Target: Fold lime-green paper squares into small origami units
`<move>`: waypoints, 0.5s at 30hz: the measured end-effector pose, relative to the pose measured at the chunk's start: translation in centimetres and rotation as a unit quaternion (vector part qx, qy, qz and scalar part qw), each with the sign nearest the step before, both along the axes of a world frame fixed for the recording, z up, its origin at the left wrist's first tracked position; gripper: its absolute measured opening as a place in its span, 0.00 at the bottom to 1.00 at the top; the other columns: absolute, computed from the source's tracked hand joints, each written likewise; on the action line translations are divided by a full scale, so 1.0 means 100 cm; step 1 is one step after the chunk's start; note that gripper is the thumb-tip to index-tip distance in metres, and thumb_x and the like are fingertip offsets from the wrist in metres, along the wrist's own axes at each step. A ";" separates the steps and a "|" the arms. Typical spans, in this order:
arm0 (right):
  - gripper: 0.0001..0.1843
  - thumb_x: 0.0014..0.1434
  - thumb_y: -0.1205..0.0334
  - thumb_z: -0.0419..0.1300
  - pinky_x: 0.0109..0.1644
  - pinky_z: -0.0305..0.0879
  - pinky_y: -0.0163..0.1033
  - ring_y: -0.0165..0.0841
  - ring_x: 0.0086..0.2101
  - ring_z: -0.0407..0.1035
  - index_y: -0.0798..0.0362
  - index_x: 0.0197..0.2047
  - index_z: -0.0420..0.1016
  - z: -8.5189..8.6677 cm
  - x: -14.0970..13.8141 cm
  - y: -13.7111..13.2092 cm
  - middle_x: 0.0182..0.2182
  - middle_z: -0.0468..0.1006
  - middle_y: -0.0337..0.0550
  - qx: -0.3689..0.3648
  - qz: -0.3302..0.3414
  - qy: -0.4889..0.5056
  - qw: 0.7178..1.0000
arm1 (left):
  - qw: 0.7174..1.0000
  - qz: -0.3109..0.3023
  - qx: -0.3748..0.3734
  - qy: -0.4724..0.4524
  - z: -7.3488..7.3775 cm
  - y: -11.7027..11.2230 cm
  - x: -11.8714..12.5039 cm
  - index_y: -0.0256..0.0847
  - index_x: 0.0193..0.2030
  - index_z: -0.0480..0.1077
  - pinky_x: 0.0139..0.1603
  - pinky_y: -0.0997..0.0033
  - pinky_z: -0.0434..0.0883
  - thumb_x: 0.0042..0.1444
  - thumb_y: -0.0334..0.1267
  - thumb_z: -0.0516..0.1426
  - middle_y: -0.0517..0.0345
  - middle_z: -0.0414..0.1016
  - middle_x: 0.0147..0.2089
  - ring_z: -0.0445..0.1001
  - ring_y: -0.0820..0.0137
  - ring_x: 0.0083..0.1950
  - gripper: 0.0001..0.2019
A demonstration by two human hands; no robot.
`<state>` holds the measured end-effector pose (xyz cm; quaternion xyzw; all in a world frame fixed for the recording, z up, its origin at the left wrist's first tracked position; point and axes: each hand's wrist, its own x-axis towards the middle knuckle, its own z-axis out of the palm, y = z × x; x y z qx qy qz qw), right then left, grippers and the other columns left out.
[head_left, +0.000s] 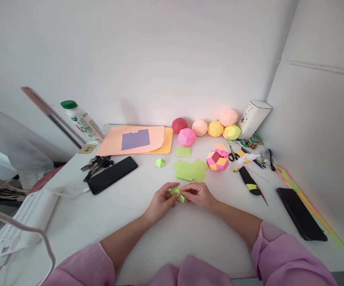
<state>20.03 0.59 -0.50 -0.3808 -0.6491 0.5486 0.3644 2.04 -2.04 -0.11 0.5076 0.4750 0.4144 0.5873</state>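
Note:
Both hands meet over the white table (148, 234) near its middle, pinching a small folded piece of green paper (177, 194). My left hand (160, 201) grips the piece from the left, and my right hand (199, 194) grips it from the right. Fingers of both hands are curled closed around the paper. Just beyond the hands lies a loose heap of green paper squares (189, 170), and a small folded green unit (160, 163) sits to their left.
Several paper balls (200, 128) line the back wall, with a pink one (186, 137) and a pink-and-yellow one (218, 160) nearer. Orange sheets (156, 139), keys (96, 163), a phone (112, 174) and a bottle (84, 121) lie left. Scissors (233, 154), a cutter (250, 182), pens and another phone (301, 214) lie right.

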 end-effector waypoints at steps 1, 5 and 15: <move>0.12 0.54 0.56 0.60 0.26 0.65 0.34 0.27 0.22 0.67 0.55 0.37 0.78 0.001 0.000 -0.001 0.28 0.76 0.42 0.013 0.004 -0.001 1.000 | 1.000 -0.003 0.000 0.002 0.001 0.000 0.000 0.39 0.47 0.65 0.29 0.72 0.69 0.49 0.48 0.60 0.63 0.71 0.24 0.70 0.73 0.26 0.21; 0.14 0.53 0.55 0.62 0.26 0.65 0.34 0.28 0.23 0.67 0.54 0.40 0.77 0.002 -0.001 -0.002 0.27 0.76 0.42 0.063 0.017 -0.018 0.998 | 1.000 0.012 0.029 0.001 -0.002 0.000 0.001 0.41 0.40 0.64 0.29 0.72 0.71 0.50 0.48 0.59 0.60 0.71 0.33 0.69 0.75 0.26 0.16; 0.10 0.54 0.57 0.60 0.28 0.68 0.36 0.28 0.22 0.67 0.52 0.38 0.77 -0.005 -0.002 -0.002 0.30 0.78 0.43 0.082 -0.007 -0.017 0.996 | 0.995 -0.011 0.086 0.046 -0.001 -0.002 -0.001 0.40 0.35 0.75 0.25 0.72 0.68 0.54 0.45 0.57 0.55 0.71 0.35 0.69 0.75 0.23 0.11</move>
